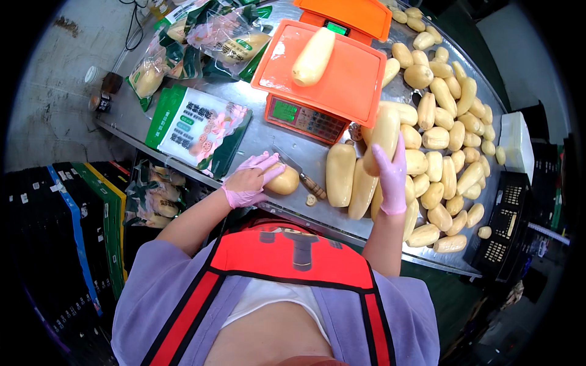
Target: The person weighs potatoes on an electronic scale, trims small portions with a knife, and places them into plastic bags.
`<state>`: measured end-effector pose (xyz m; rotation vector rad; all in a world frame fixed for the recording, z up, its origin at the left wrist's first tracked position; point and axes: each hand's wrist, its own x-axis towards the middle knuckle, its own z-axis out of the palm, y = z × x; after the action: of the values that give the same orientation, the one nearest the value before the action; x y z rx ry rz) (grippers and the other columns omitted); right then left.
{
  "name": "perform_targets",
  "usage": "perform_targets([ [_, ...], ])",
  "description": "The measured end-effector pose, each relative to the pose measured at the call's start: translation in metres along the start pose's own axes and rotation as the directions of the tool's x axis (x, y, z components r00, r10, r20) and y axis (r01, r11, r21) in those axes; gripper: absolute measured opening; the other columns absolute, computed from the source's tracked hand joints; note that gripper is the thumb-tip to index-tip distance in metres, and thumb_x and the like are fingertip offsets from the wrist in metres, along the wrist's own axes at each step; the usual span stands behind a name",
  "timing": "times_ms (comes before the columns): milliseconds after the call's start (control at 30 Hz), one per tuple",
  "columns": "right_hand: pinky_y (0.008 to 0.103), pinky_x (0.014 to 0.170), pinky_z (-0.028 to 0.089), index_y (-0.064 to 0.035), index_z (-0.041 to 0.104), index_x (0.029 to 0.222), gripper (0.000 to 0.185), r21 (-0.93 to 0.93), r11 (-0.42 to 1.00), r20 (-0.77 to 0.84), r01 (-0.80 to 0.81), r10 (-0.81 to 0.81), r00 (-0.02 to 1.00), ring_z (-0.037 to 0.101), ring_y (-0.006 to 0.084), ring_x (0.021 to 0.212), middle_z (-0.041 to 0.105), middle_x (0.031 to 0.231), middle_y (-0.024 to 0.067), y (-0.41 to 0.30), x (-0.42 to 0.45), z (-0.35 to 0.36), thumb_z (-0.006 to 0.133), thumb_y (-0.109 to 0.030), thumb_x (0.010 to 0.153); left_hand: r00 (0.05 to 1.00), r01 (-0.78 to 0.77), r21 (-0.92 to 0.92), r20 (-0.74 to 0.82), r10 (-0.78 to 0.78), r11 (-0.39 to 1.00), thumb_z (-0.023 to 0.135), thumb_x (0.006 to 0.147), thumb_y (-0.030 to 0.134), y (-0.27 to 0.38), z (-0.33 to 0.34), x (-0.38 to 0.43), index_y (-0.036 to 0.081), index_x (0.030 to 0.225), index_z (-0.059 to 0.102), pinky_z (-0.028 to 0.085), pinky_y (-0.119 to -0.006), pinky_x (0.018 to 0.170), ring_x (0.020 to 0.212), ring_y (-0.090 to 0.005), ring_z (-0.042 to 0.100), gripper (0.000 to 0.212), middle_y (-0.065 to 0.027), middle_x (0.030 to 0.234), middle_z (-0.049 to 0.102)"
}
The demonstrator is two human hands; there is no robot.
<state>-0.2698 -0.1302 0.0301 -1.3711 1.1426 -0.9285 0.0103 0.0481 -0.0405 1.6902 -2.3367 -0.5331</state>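
Note:
In a pink glove, my left hand (249,180) rests on a short peeled lotus root (284,180) near the front edge of the steel table. My gloved right hand (391,176) grips a long lotus root (385,130), tilted above other roots. Between the hands lies a knife (302,176) with a wooden handle, and a small cut end piece (311,200) is beside it. Another peeled lotus root (314,57) sits on the orange pan of a digital scale (304,120) with a lit display. Two large roots (341,176) lie left of my right hand.
A pile of lotus roots (442,137) covers the table's right side. Printed flat bags (201,130) lie at left, with filled bags (219,45) behind. A second orange scale (352,16) stands at the back. Jars (103,87) are at far left, a black crate (501,224) at right.

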Motion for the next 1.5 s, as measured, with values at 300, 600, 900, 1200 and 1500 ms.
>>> perform_targets([
  [300, 0.0427, 0.09, 0.048, 0.0031, 0.038, 0.142, 0.09, -0.7, 0.709, -0.05, 0.089, -0.173, 0.984, 0.058, 0.0371, 0.102, 0.06, 0.114, 0.0222, 0.061, -0.05, -0.039, 0.083, -0.025, 0.069, 0.967, 0.02, -0.382, -0.227, -0.115, 0.924, 0.078, 0.074, 0.029, -0.027, -0.019, 0.009, 0.003, 0.14, 0.043, 0.036, -0.042, 0.107, 0.123, -0.0368, 0.051, 0.08, -0.0201, 0.132, 0.053],
  [600, 0.0457, 0.092, 0.046, -0.0019, 0.036, 0.145, 0.095, -0.819, 0.573, -0.103, 0.022, -0.184, 0.978, 0.055, 0.0402, 0.106, 0.057, 0.119, 0.0233, 0.064, -0.062, -0.028, 0.083, -0.028, 0.066, 0.644, 0.349, -0.603, -0.402, -0.651, 0.717, 0.069, 0.079, 0.051, -0.099, -0.121, 0.179, 0.003, 0.145, 0.038, 0.042, -0.036, 0.102, 0.124, -0.0313, 0.053, 0.087, -0.0229, 0.136, 0.053],
  [900, 0.0459, 0.094, 0.045, -0.0017, 0.035, 0.145, 0.097, -0.809, 0.588, -0.107, -0.007, -0.136, 0.985, 0.054, 0.0404, 0.11, 0.056, 0.124, 0.023, 0.064, -0.062, -0.03, 0.083, -0.031, 0.067, 0.744, 0.383, -0.527, -0.311, -0.591, 0.759, 0.052, 0.088, 0.065, -0.092, -0.094, 0.225, 0.002, 0.148, 0.033, 0.029, -0.037, 0.112, 0.136, -0.0338, 0.04, 0.089, -0.0224, 0.144, 0.045],
  [1200, 0.0423, 0.102, 0.041, 0.0041, 0.045, 0.137, 0.074, -0.662, 0.736, -0.045, 0.143, -0.229, 0.972, 0.052, 0.0373, 0.118, 0.055, 0.128, 0.0223, 0.053, -0.057, -0.039, 0.079, -0.022, 0.077, 0.601, 0.097, -0.855, -0.358, -0.714, 0.51, 0.044, 0.099, 0.049, -0.088, -0.114, 0.146, 0.01, 0.146, 0.042, 0.043, -0.034, 0.101, 0.125, -0.0235, 0.05, 0.062, -0.0133, 0.145, 0.045],
  [1500, 0.0418, 0.102, 0.042, 0.0006, 0.055, 0.128, 0.058, -0.553, 0.655, 0.179, 0.516, -0.511, 0.841, 0.053, 0.0346, 0.117, 0.058, 0.125, 0.0199, 0.003, 0.007, 0.015, 0.078, -0.016, 0.077, 0.28, 0.213, -0.937, -0.213, -0.936, 0.276, 0.048, 0.1, 0.044, -0.112, -0.062, -0.032, 0.002, 0.13, 0.056, 0.046, -0.031, 0.091, 0.105, -0.0187, 0.059, 0.053, -0.0121, 0.119, 0.062],
])
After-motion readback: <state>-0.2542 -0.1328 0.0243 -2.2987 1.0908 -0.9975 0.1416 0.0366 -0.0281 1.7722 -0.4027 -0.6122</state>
